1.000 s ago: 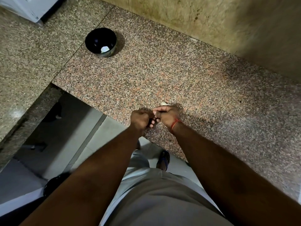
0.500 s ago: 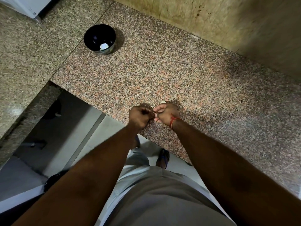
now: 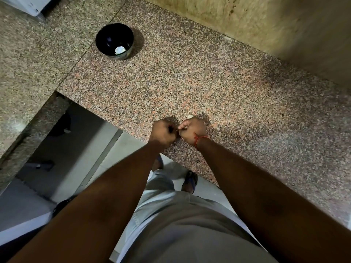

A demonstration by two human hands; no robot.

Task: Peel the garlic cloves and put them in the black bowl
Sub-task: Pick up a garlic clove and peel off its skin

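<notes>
Over the near edge of a speckled granite countertop (image 3: pixel 209 76), our left hand (image 3: pixel 163 132) and right hand (image 3: pixel 192 129) meet knuckle to knuckle, both with fingers curled tight. What they work between them is hidden where the fingertips come together, so we cannot tell whether either hand actually pinches a garlic clove there or closes on nothing. Just beyond our right hand, a pale garlic clove (image 3: pixel 189 116) peeks out on the stone, touching or nearly touching the knuckles; we cannot tell whether it lies on the countertop or is held by the fingers. A red thread bracelet (image 3: pixel 201 139) circles our right wrist. Well apart from the hands, toward the far left of the slab beside a seam in the stone, the black bowl (image 3: pixel 106 37) stands upright with one white peeled clove (image 3: pixel 120 50) resting at its bottom near the right wall. A stained beige wall (image 3: pixel 247 21) rises behind the countertop. Below the counter edge we see our grey shorts (image 3: pixel 178 221), a sandalled foot (image 3: pixel 190 182) and a pale tiled floor (image 3: pixel 117 149).
</notes>
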